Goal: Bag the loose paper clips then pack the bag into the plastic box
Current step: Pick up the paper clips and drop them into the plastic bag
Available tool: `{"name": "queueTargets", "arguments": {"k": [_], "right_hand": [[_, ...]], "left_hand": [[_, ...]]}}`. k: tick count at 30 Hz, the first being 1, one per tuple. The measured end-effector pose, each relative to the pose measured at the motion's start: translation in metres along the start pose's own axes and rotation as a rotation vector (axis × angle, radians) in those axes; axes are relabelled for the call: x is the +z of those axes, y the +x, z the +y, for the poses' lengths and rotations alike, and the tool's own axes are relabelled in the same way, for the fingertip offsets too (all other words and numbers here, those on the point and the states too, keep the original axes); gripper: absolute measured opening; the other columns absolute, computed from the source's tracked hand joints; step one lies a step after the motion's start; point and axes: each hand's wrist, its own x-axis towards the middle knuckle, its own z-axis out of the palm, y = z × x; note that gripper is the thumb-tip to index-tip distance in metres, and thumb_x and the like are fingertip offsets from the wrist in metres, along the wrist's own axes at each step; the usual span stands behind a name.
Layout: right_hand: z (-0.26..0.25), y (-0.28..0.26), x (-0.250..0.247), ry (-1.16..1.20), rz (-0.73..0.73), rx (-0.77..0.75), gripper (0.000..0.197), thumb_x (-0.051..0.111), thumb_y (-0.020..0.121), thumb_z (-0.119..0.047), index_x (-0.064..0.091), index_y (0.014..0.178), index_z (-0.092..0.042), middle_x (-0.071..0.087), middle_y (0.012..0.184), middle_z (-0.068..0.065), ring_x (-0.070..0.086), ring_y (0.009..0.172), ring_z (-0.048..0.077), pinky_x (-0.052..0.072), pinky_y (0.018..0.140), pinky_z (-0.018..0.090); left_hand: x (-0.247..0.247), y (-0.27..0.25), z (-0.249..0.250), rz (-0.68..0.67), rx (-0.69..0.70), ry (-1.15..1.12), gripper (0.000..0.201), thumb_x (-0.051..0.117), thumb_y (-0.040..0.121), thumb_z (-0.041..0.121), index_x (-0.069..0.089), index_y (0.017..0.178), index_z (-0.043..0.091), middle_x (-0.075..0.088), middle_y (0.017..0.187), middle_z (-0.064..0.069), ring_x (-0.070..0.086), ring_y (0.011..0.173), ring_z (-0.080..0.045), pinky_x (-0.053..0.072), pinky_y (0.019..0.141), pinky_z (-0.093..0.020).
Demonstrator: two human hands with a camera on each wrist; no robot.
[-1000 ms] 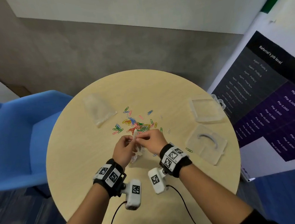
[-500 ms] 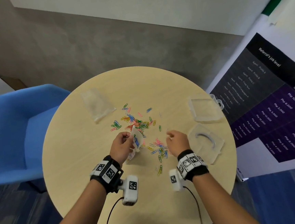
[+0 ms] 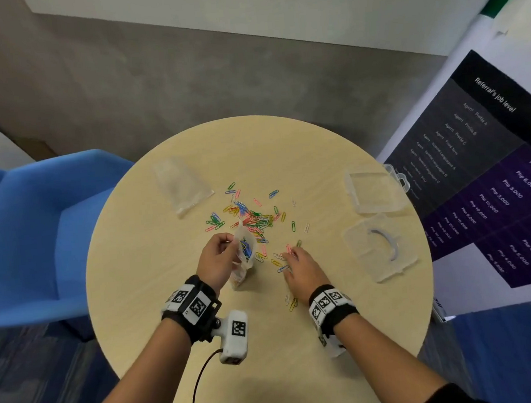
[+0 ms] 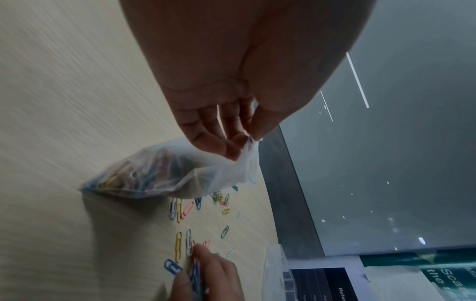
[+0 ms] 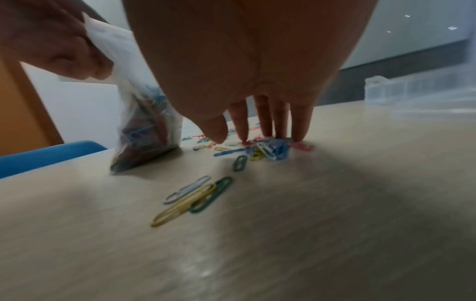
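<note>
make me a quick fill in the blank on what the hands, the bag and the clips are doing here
1. The left hand pinches the top of the ____, which already holds paper clips.
2. The right hand presses its fingers on loose paper clips lying on the ____.
3. The plastic box sits on the person's ____ side, open.
4. A second, empty bag lies ____ on the table.

Missing words: bag; table; right; flat

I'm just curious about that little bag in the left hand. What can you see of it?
The bag is small, clear, thin plastic, part filled with coloured paper clips. It stands on the table, its bottom resting there, its top pinched open by the left hand. Loose clips lie beside it.
</note>
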Motion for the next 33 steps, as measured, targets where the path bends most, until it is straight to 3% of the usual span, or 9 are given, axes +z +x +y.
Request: {"name": "queueTargets", "arguments": {"k": [4, 8, 13, 17, 19, 22, 24, 28, 33], "right_hand": [[0.017, 0.008, -0.009, 0.068, 0.157, 0.059, 0.046, 0.045, 0.098, -0.037, 0.045, 0.141, -0.018, 0.039, 0.145, 0.008, 0.039, 0.132, 0.025, 0.039, 0.108, 0.040], [0.011, 0.020, -0.006, -0.038, -0.078, 0.047, 0.075, 0.032, 0.092, -0.067, 0.012, 0.154, -0.029, 0.006, 0.163, 0.006, 0.010, 0.149, 0.027, 0.017, 0.119, 0.051], [-0.002, -0.006, 0.001, -0.295, -0.304, -0.126, 0.105, 0.031, 0.077, -0.085, 0.004, 0.155, -0.020, -0.010, 0.163, 0.007, -0.002, 0.150, 0.028, 0.009, 0.120, 0.050], [0.003, -0.039, 0.017, -0.368, -0.288, -0.176, 0.089, 0.039, 0.089, -0.066, 0.000, 0.155, -0.021, -0.011, 0.162, 0.009, -0.002, 0.150, 0.031, 0.007, 0.121, 0.046], [0.006, -0.050, 0.027, -0.368, -0.202, -0.200, 0.073, 0.045, 0.095, -0.049, 0.015, 0.154, -0.019, 0.006, 0.161, 0.016, 0.015, 0.147, 0.039, 0.015, 0.118, 0.049], [0.009, -0.055, 0.036, -0.445, -0.146, -0.230, 0.069, 0.082, 0.067, -0.011, 0.058, 0.132, -0.009, 0.055, 0.134, 0.025, 0.061, 0.113, 0.043, 0.055, 0.087, 0.042], [0.009, -0.053, 0.033, -0.458, -0.086, -0.252, 0.070, 0.085, 0.053, 0.005, 0.066, 0.120, -0.005, 0.064, 0.121, 0.024, 0.067, 0.102, 0.041, 0.060, 0.071, 0.038], [0.001, -0.042, 0.015, -0.477, -0.146, -0.299, 0.047, 0.049, 0.089, 0.010, 0.045, 0.135, 0.004, 0.046, 0.139, 0.027, 0.051, 0.123, 0.040, 0.042, 0.102, 0.053], [-0.010, -0.021, -0.013, -0.474, -0.203, -0.271, 0.027, 0.054, 0.090, 0.001, 0.059, 0.116, -0.002, 0.059, 0.116, 0.016, 0.057, 0.107, 0.031, 0.046, 0.091, 0.039]], "left_hand": [[-0.004, -0.002, 0.002, 0.009, -0.003, -0.017, 0.010, 0.053, 0.099, 0.013, 0.055, 0.089, 0.013, 0.060, 0.073, -0.004, 0.055, 0.060, -0.018, 0.046, 0.056, -0.027], [-0.006, -0.005, 0.001, 0.017, -0.002, -0.021, 0.009, 0.053, 0.099, 0.014, 0.055, 0.090, 0.013, 0.060, 0.073, -0.004, 0.055, 0.060, -0.018, 0.046, 0.054, -0.025], [-0.013, -0.007, 0.002, 0.037, 0.005, -0.017, 0.010, 0.053, 0.099, 0.014, 0.055, 0.089, 0.013, 0.060, 0.073, -0.004, 0.056, 0.061, -0.017, 0.046, 0.055, -0.025], [-0.017, -0.007, 0.001, 0.052, 0.010, -0.017, 0.011, 0.052, 0.099, 0.014, 0.055, 0.088, 0.014, 0.060, 0.072, -0.004, 0.056, 0.061, -0.016, 0.046, 0.052, -0.022], [-0.017, -0.007, 0.001, 0.047, 0.008, -0.015, 0.010, 0.052, 0.099, 0.014, 0.054, 0.089, 0.014, 0.060, 0.073, -0.004, 0.056, 0.061, -0.017, 0.046, 0.053, -0.022], [-0.015, -0.008, 0.000, 0.038, 0.001, -0.007, 0.009, 0.052, 0.099, 0.015, 0.054, 0.090, 0.012, 0.060, 0.074, -0.004, 0.055, 0.062, -0.017, 0.045, 0.054, -0.024], [-0.014, -0.010, 0.000, 0.036, 0.000, 0.000, 0.009, 0.052, 0.099, 0.016, 0.054, 0.092, 0.011, 0.060, 0.074, -0.004, 0.055, 0.061, -0.018, 0.045, 0.054, -0.024], [-0.011, -0.016, -0.004, 0.025, -0.011, 0.015, 0.008, 0.051, 0.099, 0.014, 0.054, 0.093, 0.011, 0.061, 0.073, -0.004, 0.056, 0.060, -0.017, 0.046, 0.054, -0.024], [-0.007, -0.018, -0.003, 0.028, -0.009, 0.036, 0.010, 0.051, 0.098, 0.012, 0.054, 0.089, 0.013, 0.061, 0.075, -0.005, 0.056, 0.061, -0.019, 0.047, 0.055, -0.027]]}}
